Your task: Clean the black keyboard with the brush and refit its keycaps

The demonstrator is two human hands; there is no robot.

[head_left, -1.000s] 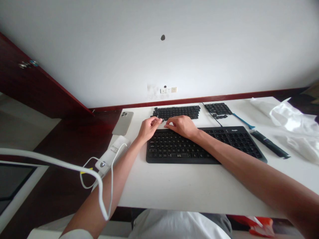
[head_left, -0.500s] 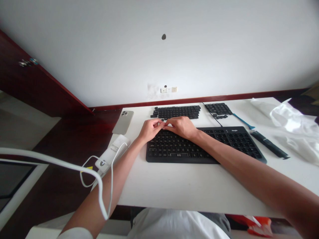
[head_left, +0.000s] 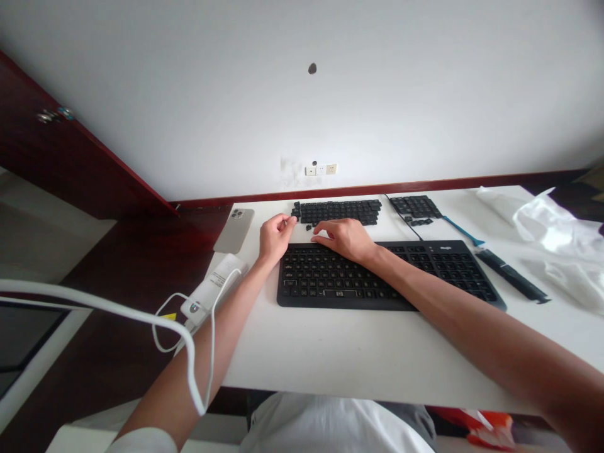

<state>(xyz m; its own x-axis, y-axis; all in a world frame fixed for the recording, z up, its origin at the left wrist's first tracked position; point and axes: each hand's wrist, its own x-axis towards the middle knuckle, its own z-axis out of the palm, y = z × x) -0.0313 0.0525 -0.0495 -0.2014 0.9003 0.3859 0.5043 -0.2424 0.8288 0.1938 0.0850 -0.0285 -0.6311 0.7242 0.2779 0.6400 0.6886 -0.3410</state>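
A black keyboard (head_left: 340, 301) lies on the white table, with bare key sockets showing in its right-hand part. Beyond it, loose black keycaps (head_left: 340, 211) are laid out in rows. My left hand (head_left: 275, 239) is at the left end of these rows, thumb and forefinger pinched on a dark keycap that is mostly hidden. Over the keyboard's upper edge rests my right hand (head_left: 346, 239), its thumb and forefinger apart with nothing visible between them. One small single keycap (head_left: 309, 228) sits between the two hands.
More keycaps (head_left: 415, 206) lie at the back right, beside a cable, a blue tool (head_left: 462, 230) and a black brush-like tool (head_left: 512, 275). Clear plastic bags (head_left: 547, 220) cover the right side. A phone (head_left: 234, 230) and a white power strip (head_left: 214, 283) are at left.
My left hand has moved left and away from my right hand, to the loose keycaps. My right hand stays over the keyboard, its fingertips now apart.
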